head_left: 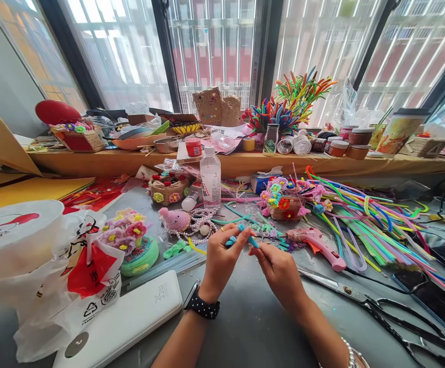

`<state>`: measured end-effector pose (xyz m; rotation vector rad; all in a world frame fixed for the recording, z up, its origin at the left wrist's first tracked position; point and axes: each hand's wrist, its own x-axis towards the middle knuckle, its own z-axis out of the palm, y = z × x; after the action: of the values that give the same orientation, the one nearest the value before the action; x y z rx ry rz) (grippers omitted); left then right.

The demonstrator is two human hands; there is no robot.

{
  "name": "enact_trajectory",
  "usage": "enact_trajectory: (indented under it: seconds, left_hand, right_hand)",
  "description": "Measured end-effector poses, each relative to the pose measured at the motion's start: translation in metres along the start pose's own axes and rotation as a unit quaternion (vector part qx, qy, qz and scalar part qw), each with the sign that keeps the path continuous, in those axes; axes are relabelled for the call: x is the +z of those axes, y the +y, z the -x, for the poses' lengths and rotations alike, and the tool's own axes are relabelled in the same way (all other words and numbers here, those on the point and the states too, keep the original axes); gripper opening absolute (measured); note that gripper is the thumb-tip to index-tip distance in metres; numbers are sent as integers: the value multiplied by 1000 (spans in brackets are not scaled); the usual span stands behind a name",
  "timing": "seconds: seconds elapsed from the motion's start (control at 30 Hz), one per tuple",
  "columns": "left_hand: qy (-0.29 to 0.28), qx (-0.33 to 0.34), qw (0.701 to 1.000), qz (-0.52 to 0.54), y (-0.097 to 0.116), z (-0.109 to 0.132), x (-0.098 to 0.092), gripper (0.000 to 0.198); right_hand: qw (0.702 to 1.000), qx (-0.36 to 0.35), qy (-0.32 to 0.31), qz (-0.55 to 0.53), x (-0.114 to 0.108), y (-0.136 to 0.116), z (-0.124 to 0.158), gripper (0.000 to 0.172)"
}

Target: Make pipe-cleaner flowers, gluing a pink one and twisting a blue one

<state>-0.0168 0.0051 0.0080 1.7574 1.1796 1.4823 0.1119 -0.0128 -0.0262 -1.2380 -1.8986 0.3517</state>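
Over the middle of the grey table, my left hand (222, 258) is closed on a blue pipe cleaner (253, 242), pinching it between thumb and fingers. Curled blue pieces of it show at the left fingers. My right hand (282, 276) pinches the lower end from the right. The fingertips of both hands nearly meet, and part of the pipe cleaner is hidden behind them. Just beyond lie green pipe cleaner pieces (266, 225). A pink glue gun (318, 244) rests to the right of my right hand, and large scissors (354, 294) lie nearer to me.
At left are a white power bank (138, 314), a lidded cup (19, 235) in a plastic bag and a crocheted flower pot (140, 255). A bottle (210, 179) stands behind my hands. Loose pipe cleaners (379, 235) and a phone (432, 301) lie at right.
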Motion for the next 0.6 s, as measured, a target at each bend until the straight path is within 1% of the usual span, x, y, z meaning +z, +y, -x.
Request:
enact_trajectory:
  seconds: [0.1, 0.13, 0.23, 0.3, 0.33, 0.37, 0.4, 0.47, 0.53, 0.57, 0.6]
  left_hand:
    - [60, -34, 998, 8, -3, -1, -1, 19]
    - [68, -50, 996, 20, -5, -1, -2, 20]
    - [113, -98, 986, 78, -11, -5, -7, 23]
    - [133, -130, 977, 108, -13, -7, -9, 26]
    - [129, -145, 974, 121, -13, -8, -10, 27]
    - [114, -159, 972, 133, -12, -9, -11, 28]
    - [91, -171, 971, 144, -10, -9, -11, 29]
    - [24, -189, 969, 155, -7, -10, -10, 28]
    - [-30, -199, 968, 151, -5, -9, -9, 29]
    - [-41, -200, 968, 143, -5, -9, -8, 29]
    - [-40, -197, 970, 134, -6, -9, -8, 29]
  right_hand:
    - [999, 14, -44, 27, 1, 2, 0, 34]
    - [998, 23, -57, 28, 1, 2, 0, 34]
    - [995, 42, -92, 11, 1, 3, 0, 36]
    - [991, 55, -123, -23, 0, 4, 0, 37]
    - [987, 67, -139, -48, 0, 4, 0, 38]
    - [982, 82, -152, -75, 0, 4, 1, 38]
    - [977, 96, -162, -99, 0, 4, 1, 39]
    - [969, 115, -174, -131, 0, 4, 1, 40]
    - [967, 114, -178, -140, -1, 2, 2, 40]
    - [967, 110, -179, -141, -1, 2, 2, 40]
    - [968, 105, -180, -138, -1, 2, 2, 39]
